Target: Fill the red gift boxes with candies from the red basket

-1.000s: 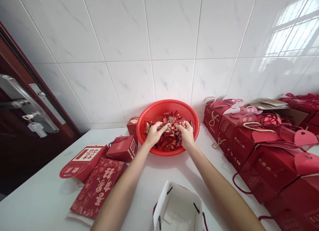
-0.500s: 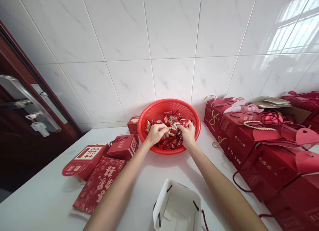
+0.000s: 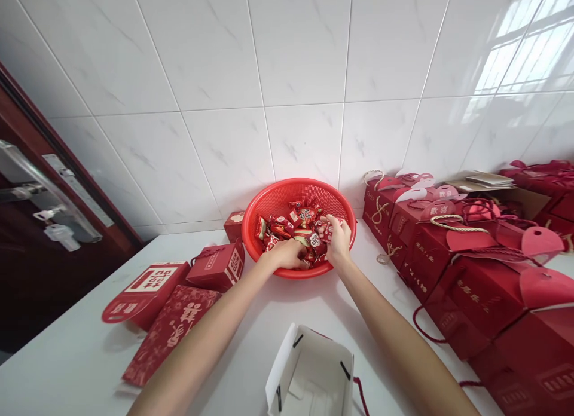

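Note:
A red plastic mesh basket [image 3: 299, 189] stands against the tiled wall with a heap of wrapped candies [image 3: 306, 216] in it, mostly red. My left hand [image 3: 289, 254] dips into the near side of the heap, its fingers curled down; the candies hide what the tips hold, if anything. At the basket's right side my right hand [image 3: 339, 239] pinches a red candy packet [image 3: 330, 228] between thumb and fingers. Nearer to me an open gift box [image 3: 320, 374], white inside with a dark red cord, stands on the white table between my forearms.
On the left lie a red box with a handle flap [image 3: 146, 290], a small red box [image 3: 216, 264] and a flat red packet [image 3: 173, 335]. Rows of red gift boxes [image 3: 448, 254] with cord handles line the right side. A dark door [image 3: 49, 236] borders the left.
My left hand has lowered from above the candies into the heap. My right hand stays at the basket's right side with a red packet. The whole view has shifted slightly.

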`<state>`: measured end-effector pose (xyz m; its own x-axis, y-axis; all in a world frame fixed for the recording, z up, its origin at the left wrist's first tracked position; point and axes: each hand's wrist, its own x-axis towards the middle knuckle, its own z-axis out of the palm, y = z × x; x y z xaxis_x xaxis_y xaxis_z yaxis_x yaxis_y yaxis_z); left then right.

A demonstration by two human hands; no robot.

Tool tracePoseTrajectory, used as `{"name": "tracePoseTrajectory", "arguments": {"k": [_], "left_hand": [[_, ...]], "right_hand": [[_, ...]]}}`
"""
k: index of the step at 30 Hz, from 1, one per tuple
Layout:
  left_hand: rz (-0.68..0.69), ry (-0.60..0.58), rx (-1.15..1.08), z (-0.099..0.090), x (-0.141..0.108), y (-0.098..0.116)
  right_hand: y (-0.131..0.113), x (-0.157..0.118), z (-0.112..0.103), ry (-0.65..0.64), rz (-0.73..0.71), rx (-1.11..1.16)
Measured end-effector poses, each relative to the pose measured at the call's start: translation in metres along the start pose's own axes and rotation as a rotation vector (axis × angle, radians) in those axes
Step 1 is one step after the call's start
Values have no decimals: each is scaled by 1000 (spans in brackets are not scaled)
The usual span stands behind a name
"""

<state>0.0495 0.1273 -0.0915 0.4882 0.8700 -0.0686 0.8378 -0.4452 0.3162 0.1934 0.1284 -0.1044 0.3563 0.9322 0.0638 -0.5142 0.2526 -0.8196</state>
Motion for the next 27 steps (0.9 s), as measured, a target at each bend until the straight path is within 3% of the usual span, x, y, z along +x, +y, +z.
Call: {"name": "tracePoseTrajectory", "arguments": {"k": [9, 12, 18, 21, 24, 27], "left_hand": [[3, 59, -137, 5, 4, -10], [15, 133, -238, 7, 8, -15], [38, 401, -448, 7, 9, -23], [56, 511, -545, 5, 7, -24], [85, 567, -634, 3, 3, -23], [112, 526, -761, 0, -2, -20]], "right_hand": [[-5, 0, 0, -105, 164, 126], [-4, 1, 1, -119, 141, 104], [-6, -6, 5, -111, 85, 44], [-8, -13, 7, -194, 56, -101], [-8, -17, 8, -316, 62, -176], [-8, -18, 8, -309, 51, -133]]}}
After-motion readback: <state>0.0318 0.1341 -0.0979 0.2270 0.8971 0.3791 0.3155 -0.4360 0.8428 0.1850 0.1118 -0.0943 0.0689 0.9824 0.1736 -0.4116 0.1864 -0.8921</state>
